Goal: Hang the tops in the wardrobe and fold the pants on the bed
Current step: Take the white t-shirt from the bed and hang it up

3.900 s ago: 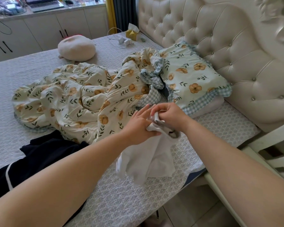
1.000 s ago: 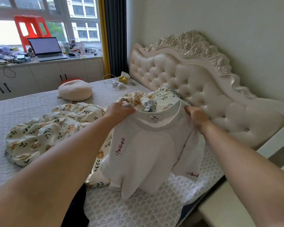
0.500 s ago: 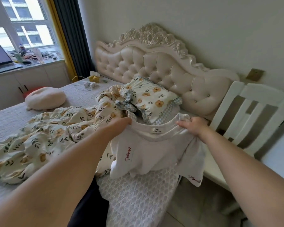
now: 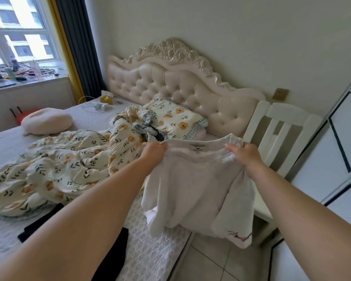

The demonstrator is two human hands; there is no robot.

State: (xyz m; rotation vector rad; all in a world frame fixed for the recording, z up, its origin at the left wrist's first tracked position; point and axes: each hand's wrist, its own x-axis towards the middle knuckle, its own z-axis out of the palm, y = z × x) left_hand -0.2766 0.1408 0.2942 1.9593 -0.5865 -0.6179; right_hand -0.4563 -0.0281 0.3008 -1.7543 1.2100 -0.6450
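Head view, left hand point(image 4: 154, 152) and right hand point(image 4: 245, 156) pinching soft white T-shirt point(image 4: 199, 191) shoulders

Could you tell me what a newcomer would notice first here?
The white T-shirt held up by its shoulders in the left hand and right hand, over the bed's edge. Behind it lie a rumpled floral quilt on the bed and a carved, tufted headboard beyond.

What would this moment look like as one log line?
left hand: grips white T-shirt neckline | right hand: grips neckline | T-shirt: held up at bed edge | black garment: on bed
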